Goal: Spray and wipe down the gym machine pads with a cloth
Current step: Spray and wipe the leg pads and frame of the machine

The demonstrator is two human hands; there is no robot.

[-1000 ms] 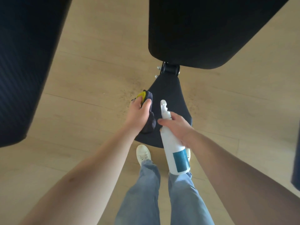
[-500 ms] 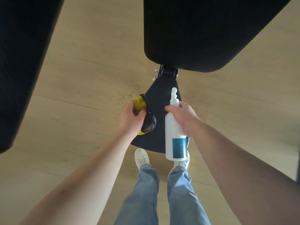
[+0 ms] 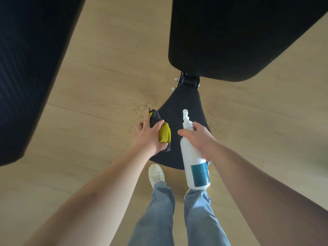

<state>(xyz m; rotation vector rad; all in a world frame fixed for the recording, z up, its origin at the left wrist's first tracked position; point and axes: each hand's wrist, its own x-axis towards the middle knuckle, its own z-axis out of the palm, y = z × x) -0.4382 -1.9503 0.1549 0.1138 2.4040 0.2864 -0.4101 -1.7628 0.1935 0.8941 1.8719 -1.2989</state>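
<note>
**Mid-wipe at the seat pad's left edge; sprayer tipped back over**

Change, set against half a second ago:
- Found seat pad in much the same place, low at centre, both hands over it.
- Found spray bottle no longer upright: tilted, base swung near toward the jeans, nozzle aimed far across the pad.
- Gripped round the shoulder by right hand, fingers curled about it. Cannot tell whether any finger sits on the trigger.
- Found cloth turned over, yellow face now on the right, dark part poking out far. Bunched in left hand, thumb clamped across it, at the pad's left edge.

Judged: wiping under way on this pad's left side. Tilt taken as either readying another squirt or parking the bottle; cannot say which. Right half and the bigger pads probably still to do.

Surface and room:
- Large dark ribbed pad filling the left, close to camera.
- Second black pad far right, joined to the seat pad by a black bracket.
- Pale plank floor under everything.
- White shoe just near of the seat pad.
- Dark speckling on the floor just left of the seat pad; possibly overspray, a guess only.
</note>
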